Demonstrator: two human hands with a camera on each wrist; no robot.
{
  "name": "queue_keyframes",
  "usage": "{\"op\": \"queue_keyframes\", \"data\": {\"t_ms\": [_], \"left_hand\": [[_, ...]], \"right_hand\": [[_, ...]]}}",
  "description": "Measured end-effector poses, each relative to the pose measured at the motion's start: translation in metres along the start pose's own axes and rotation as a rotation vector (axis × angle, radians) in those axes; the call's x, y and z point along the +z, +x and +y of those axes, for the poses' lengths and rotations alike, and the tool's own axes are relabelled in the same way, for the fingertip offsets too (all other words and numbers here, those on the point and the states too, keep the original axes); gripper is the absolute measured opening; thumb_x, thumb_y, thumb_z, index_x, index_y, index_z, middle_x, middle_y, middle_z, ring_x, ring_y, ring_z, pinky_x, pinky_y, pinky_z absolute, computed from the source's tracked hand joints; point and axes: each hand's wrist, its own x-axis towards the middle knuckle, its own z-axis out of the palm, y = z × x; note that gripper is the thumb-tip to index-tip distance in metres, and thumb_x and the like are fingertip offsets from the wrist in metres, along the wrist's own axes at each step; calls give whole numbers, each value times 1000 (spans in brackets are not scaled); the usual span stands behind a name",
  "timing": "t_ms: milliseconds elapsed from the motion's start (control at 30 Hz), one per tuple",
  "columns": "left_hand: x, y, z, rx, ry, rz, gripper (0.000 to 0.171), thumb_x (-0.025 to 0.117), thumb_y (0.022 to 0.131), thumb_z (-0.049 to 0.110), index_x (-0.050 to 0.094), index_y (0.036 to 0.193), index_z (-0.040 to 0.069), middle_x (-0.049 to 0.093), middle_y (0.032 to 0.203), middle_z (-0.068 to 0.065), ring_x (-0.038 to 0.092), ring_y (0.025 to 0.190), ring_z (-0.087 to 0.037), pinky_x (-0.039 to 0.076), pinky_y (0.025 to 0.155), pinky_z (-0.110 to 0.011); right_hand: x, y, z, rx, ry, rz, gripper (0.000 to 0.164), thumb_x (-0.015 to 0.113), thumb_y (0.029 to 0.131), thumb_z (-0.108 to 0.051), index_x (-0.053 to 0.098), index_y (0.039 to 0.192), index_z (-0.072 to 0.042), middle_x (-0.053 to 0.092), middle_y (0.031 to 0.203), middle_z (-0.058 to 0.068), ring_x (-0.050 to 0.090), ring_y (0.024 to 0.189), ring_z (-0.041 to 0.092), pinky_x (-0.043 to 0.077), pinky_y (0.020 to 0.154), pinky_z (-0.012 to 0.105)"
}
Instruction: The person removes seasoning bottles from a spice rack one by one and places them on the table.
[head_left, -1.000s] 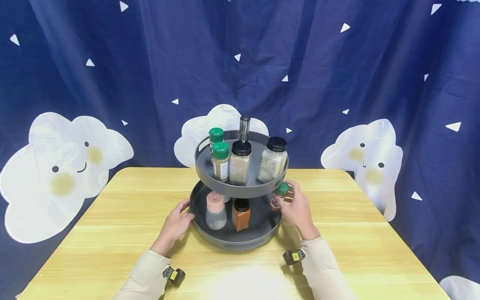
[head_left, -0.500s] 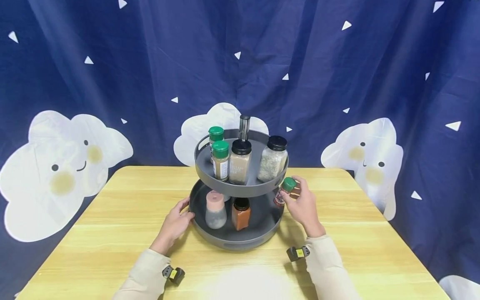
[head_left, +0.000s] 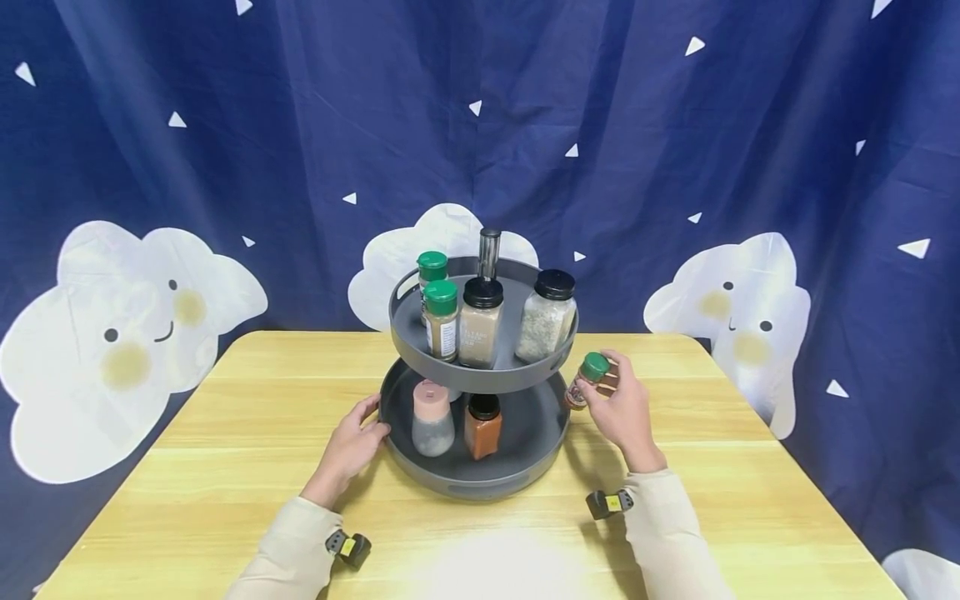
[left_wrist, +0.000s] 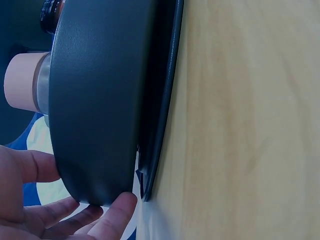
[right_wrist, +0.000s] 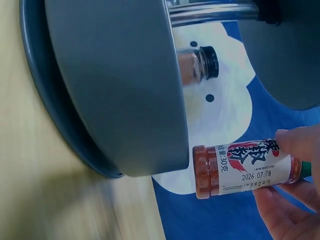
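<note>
Jar [right_wrist: 245,167] pinched in R hand's [head_left: 621,408] grip — lift base clear of lower tray's [head_left: 525,446] rim; L hand [head_left: 351,446] grasps that edge — brace w/ it.

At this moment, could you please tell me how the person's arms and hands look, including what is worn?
The left sleeve and the right sleeve are long, plain and cream-coloured. The left hand and the right hand are bare. Near each hand, a small black box with a yellow patch is worn.

Staged-looking indoor spot — cloud-print curtain [head_left: 637,100] fills background behind wood-grain table [head_left: 750,500].
</note>
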Motion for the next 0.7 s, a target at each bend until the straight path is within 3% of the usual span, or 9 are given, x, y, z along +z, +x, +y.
{"op": "queue_keyframes", "data": {"t_ms": [700], "left_hand": [[0,-1,0,-8,0,3,58,48,91,6,30,145,2,27,153,-22,42,129,-34,49,98,-45]], "right_hand": [[-16,-5,20,36,-48,22,56,74,76,1,46,125,3,65,102,30,67,89,39,59,75,46]]}}
